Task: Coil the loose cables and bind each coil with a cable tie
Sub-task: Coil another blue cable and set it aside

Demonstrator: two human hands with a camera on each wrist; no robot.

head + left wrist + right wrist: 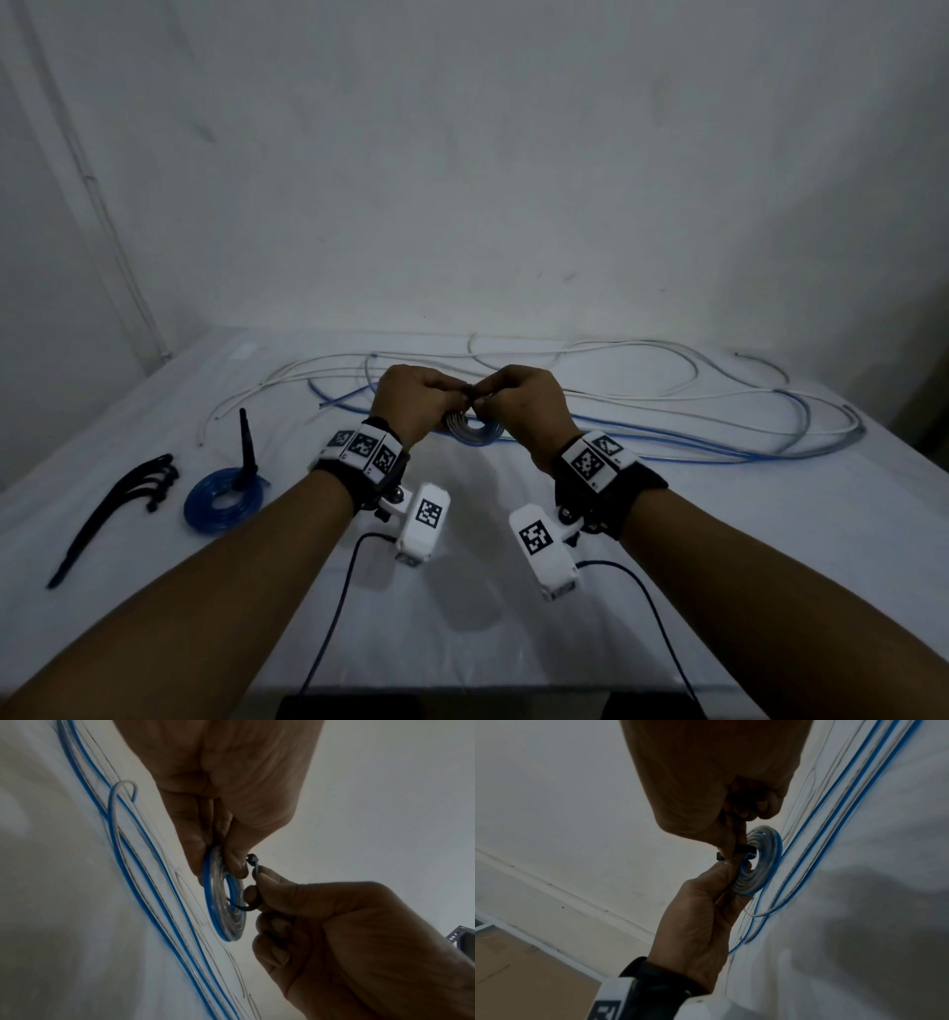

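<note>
A small flat coil of clear and blue cable (472,430) hangs just above the white table, between both hands. My left hand (421,398) grips the coil (226,910) at its upper edge between thumb and fingers. A black cable tie (254,865) passes through the coil's hole and loops round its windings. My right hand (518,398) pinches that tie (744,850) between thumb and forefinger, right beside the left thumb. In the right wrist view the right hand (718,801) is above and the left hand (700,923) below the coil (759,870). The tie's tail is hidden in the right hand.
At the left lies a blue coil (223,501) bound with a black tie (246,452) that stands upright. A bunch of spare black ties (123,506) lies further left. Loose white and blue cables (667,411) sprawl across the far half of the table (462,616), up to the wall.
</note>
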